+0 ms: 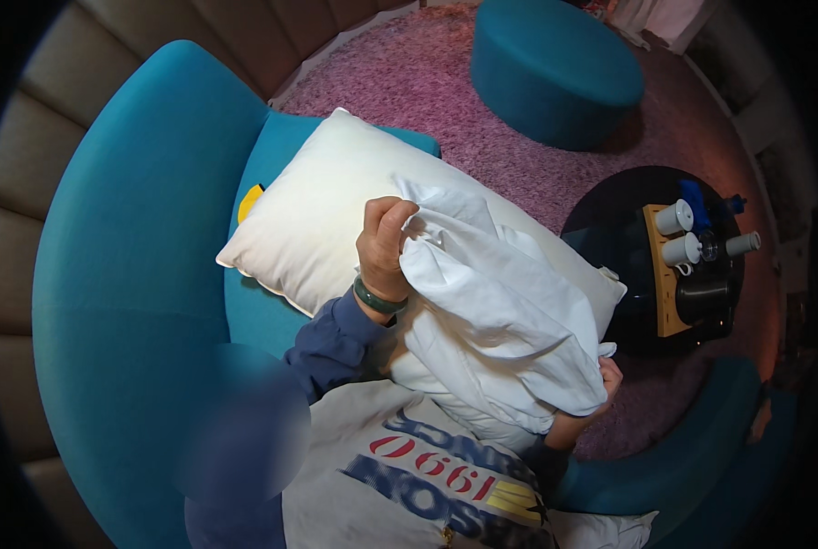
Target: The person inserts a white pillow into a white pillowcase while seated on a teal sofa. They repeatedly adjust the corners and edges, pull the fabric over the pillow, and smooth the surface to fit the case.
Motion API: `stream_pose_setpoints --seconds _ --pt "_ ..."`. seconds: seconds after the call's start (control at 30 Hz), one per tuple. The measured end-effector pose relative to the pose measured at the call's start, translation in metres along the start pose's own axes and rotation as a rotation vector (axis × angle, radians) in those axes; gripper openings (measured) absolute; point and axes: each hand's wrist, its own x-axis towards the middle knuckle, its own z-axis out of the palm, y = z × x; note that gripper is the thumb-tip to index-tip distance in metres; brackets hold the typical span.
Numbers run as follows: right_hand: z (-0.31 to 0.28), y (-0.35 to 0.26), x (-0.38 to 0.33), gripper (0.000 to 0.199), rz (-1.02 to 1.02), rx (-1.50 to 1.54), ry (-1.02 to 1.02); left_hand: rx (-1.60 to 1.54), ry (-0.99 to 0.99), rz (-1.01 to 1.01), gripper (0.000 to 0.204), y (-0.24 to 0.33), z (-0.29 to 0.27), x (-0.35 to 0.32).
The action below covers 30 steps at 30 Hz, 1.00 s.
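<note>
A bunched white pillowcase (500,311) is stretched between my two hands, over a plump white pillow (335,192). My left hand (386,240), with a dark green bangle at its wrist, is closed in a fist on the upper left edge of the cloth. At the lower right, my right hand (610,380) grips the opposite edge; the cloth hides part of its fingers. The pillow lies on a teal seat (271,316), its right part partly covered by the cloth. The inside of the pillowcase cannot be made out.
A curved teal backrest (134,274) rises at the left, with a yellow item (249,201) beside the pillow. At right, a round dark table (610,197) bears a wooden tray (670,316) and white cups (674,218). A teal ottoman (555,73) stands on purple carpet (372,82).
</note>
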Motion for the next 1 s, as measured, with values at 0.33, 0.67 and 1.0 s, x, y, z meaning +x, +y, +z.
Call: stream_pose_setpoints --seconds 0.33,0.67,1.0 --pt "0.001 -0.01 0.003 0.028 -0.02 -0.034 -0.032 0.038 -0.204 0.038 0.017 -0.005 -0.002 -0.002" --pt "0.002 0.025 -0.008 0.02 0.192 0.178 -0.006 -0.19 -0.357 -0.143 0.014 -0.005 0.006 -0.005" --pt "0.004 0.015 -0.008 0.021 0.215 0.139 -0.041 -0.065 -0.239 -0.096 0.018 0.005 -0.001 0.0"
